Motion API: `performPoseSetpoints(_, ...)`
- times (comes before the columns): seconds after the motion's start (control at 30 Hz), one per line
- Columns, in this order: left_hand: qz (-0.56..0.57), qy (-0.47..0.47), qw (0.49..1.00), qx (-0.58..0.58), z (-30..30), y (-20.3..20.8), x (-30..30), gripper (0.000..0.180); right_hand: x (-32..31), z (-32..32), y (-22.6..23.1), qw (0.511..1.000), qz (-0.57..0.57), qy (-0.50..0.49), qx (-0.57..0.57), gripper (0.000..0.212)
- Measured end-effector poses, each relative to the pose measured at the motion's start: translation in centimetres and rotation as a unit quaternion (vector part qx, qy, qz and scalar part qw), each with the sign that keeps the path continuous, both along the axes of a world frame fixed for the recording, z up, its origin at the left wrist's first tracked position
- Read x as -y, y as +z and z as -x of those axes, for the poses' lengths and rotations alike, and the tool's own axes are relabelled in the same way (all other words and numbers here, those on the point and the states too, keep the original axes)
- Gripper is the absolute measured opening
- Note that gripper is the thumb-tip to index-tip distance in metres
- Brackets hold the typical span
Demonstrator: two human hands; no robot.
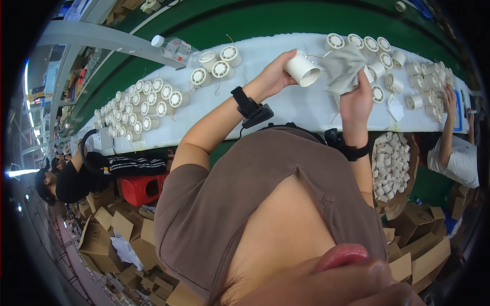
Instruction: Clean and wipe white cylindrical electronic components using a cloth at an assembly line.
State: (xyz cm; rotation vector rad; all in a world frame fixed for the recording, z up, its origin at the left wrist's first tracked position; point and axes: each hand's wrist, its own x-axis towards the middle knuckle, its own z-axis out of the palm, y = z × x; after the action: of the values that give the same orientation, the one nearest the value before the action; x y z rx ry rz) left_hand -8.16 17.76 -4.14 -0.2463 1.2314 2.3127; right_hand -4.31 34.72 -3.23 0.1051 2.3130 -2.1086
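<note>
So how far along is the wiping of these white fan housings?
Done, seemingly: housings packed in rows at the left. In hand: left hand holds one white housing; right hand holds a grey cloth. Left: loose housings at the right and a full box.

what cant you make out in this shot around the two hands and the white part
- Head view: the inside of the white cylindrical part in the left hand is too small to tell.
- The right hand grips a grey cloth; the cloth hides its fingertips and whatever lies beneath.
- The parts in the cardboard box are too small to tell apart.
- The clear bottle is partly hidden behind the grey rail.
</note>
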Motion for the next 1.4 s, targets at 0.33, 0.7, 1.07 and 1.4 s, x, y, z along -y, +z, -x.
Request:
performPoseSetpoints(0.33,0.447,0.091,0.812,-0.365,-1.3,-0.8,-1.0,0.039,2.5,1.1,-1.0,0.955,-0.187,0.074,-0.219,0.03)
performPoseSetpoints(0.7,0.442,0.152,0.644,-0.605,-2.0,1.5,-1.0,0.035,0.4,1.2,-2.5,0.806,0.512,0.215,0.206,0.034)
performPoseSetpoints(1.07,0.041,-0.111,0.986,-0.12,-1.5,1.1,-0.6,0.037,0.0,1.4,2.1,0.979,-0.083,0.022,-0.183,0.026)
performPoseSetpoints(1.4,0.493,0.074,0.627,-0.599,-2.2,3.0,0.1,0.049,0.6,-1.8,1.7,0.963,0.201,0.18,0.028,0.027)
